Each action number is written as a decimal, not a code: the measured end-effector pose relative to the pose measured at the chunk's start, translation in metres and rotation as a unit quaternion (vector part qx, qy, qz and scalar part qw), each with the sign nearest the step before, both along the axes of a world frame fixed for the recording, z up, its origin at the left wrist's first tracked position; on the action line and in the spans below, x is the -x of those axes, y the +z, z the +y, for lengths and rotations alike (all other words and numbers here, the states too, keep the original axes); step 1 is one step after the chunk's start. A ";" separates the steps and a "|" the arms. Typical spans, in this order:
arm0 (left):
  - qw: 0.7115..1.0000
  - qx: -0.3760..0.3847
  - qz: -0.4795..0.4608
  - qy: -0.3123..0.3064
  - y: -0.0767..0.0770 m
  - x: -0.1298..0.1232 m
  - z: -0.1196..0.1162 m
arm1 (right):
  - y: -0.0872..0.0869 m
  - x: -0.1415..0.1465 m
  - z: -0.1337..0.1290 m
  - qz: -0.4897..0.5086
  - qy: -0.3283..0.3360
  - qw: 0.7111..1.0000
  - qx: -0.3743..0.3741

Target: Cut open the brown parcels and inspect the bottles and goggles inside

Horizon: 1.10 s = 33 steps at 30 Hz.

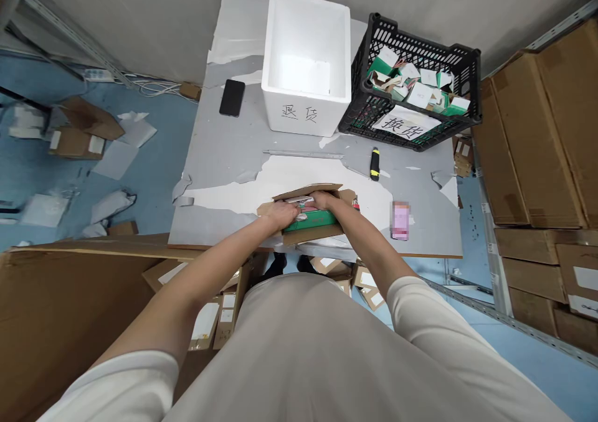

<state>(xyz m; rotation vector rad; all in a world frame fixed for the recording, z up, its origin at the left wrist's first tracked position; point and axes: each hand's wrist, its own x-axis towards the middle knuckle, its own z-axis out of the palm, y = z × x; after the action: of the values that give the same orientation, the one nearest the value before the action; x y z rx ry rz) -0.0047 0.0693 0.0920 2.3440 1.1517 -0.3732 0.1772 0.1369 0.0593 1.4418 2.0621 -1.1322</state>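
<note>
An opened cardboard box [308, 235] lies at the table's near edge with its flaps spread. Inside it a green box [314, 221] shows, with white and pinkish pieces above it that are too small to name. Over the left end of the carton, my left hand [283, 213] has its fingers curled in among the contents. My right hand [323, 200] reaches in from the other side, its fingers bent down beside the white pieces. Both hands look closed, but their fingertips are partly hidden, so what each one grips is unclear.
Behind the carton stand a white foam box [311, 114] and a black crate [411, 132] of small green-and-white boxes. A yellow-and-black cutter [374, 164], a metal rod [303, 154], a black phone [232, 98] and a pink item [400, 221] lie on the table [219, 154].
</note>
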 end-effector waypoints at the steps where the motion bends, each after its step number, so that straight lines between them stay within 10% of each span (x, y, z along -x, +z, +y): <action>1: 1.000 0.002 -0.003 0.006 0.001 0.000 -0.001 | 0.003 0.001 -0.002 0.003 0.019 1.000 -0.016; 12: 0.997 -0.002 -0.009 0.080 -0.011 -0.002 0.012 | 0.031 -0.010 -0.011 -0.036 0.172 0.974 -0.142; 17: 0.975 0.000 -0.119 0.190 -0.007 0.002 0.005 | 0.056 -0.032 -0.003 0.001 0.105 0.987 -0.118; 20: 0.905 0.074 -0.281 0.310 -0.004 0.003 -0.001 | 0.073 -0.042 -0.006 0.121 -0.036 0.991 0.033; 26: 0.606 0.346 -0.547 0.462 0.025 -0.007 -0.020 | 0.103 -0.032 -0.046 0.316 -0.217 0.913 0.141; 33: 0.524 0.321 -0.603 0.509 0.071 0.039 -0.038 | 0.136 0.054 -0.060 0.237 -0.118 0.963 -0.051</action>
<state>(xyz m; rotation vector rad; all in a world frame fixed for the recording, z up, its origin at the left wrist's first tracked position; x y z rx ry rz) -0.0434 0.0310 0.1626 0.5239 1.0247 0.9651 0.1229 0.0771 0.1953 1.6230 2.3328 -1.6220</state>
